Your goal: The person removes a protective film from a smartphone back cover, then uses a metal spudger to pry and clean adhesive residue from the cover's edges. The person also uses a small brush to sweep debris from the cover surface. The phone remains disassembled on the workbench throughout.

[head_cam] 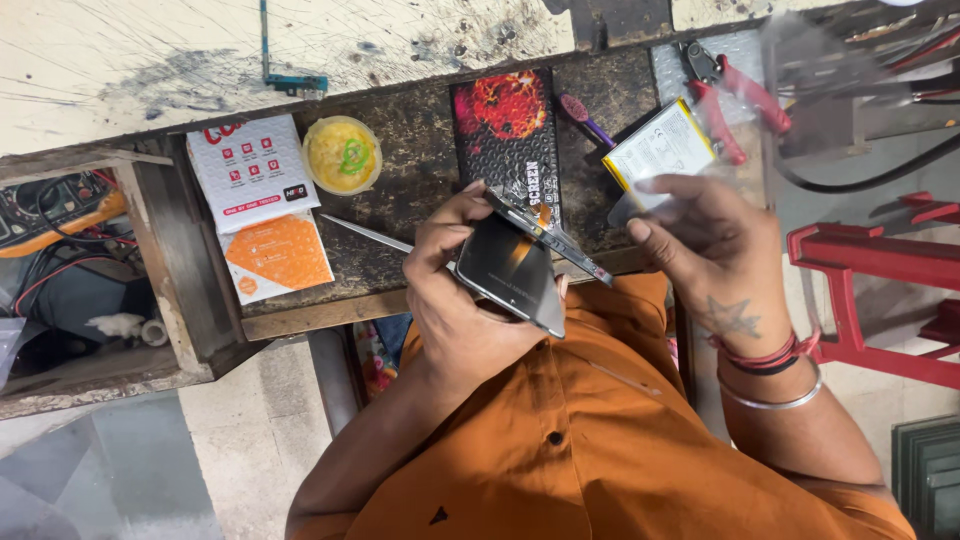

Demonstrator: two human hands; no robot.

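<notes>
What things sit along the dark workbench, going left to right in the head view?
White and orange packet → round yellow tub → dark box with a fiery picture → yellow-edged phone battery → red-handled pliers.

The right hand (715,250) is motion-blurred; its fingertips cover part of the yellow-edged battery (660,150). The left hand (455,300) hides the phone's (515,275) near-left edge. Red pliers (730,95) appear blurred.

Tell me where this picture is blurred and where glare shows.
Head view: the right hand is soft with motion blur, as is the clear plastic film above it; the left hand and the phone are sharp; a warm glare streak lies on the phone's dark back; lighting is even daylight.
</notes>
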